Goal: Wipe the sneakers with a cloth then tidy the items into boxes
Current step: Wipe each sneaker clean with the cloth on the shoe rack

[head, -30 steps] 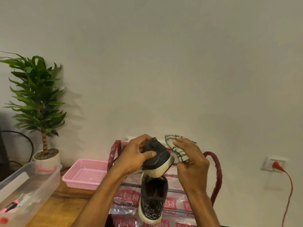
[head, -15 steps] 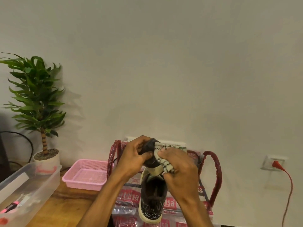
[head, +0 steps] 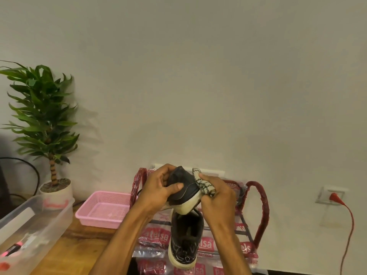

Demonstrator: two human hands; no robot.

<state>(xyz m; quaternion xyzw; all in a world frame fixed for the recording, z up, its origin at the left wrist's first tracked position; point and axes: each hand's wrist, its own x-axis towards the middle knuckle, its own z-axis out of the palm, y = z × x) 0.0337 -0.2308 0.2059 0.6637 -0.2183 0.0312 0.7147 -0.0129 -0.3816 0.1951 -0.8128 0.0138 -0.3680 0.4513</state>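
A: Above the rack [head: 260, 213], your left hand [head: 156, 193] is closed around the dark sneaker [head: 183, 188], and your right hand [head: 217, 201] pinches the cloth [head: 202, 184] against its side. The second sneaker [head: 185, 239] lies just below.

B: What can go wrong?

A: If you rub too hard, the sneaker may slip from your thumb and fall on the other one. The cloth is bunched, so it may miss the pale sole.

Red-and-white labels on plastic wrapping

The clear wrapping [head: 156, 238] on the rack below the hands carries repeated red labels; one reads "atelsa", others show only fragments such as "lsa" and "els".
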